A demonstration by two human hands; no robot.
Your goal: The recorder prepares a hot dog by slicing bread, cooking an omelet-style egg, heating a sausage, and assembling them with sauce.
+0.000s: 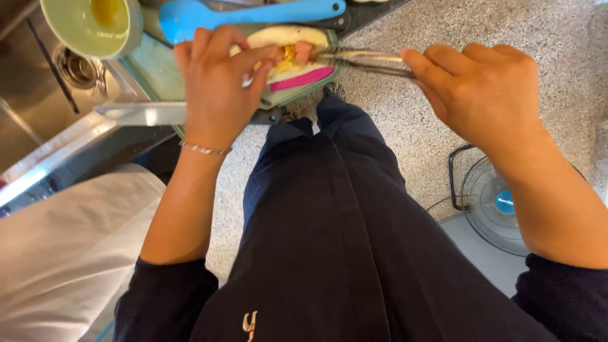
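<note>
While the left hand (pixel 215 82) is pressing its curled fingers (pixel 250 63) onto a filled flatbread (pixel 288 47), the right hand (pixel 484 88) is pinching metal tongs (pixel 364 61) whose tips are reaching into the filling. The flatbread is lying on a green cutting board (pixel 155 79) at the tabletop's front edge, over a pink strip (pixel 303 78). A blue spatula (pixel 247 14) and a pale green bowl (pixel 88 28) are sitting farther back, with a fan (pixel 497 206) standing on the floor.

Near your counter edge: pale green bowl (pixel 88 25), blue spatula (pixel 253 14), steel sink (pixel 38 95); floor fan (pixel 500 206) at lower right.
</note>
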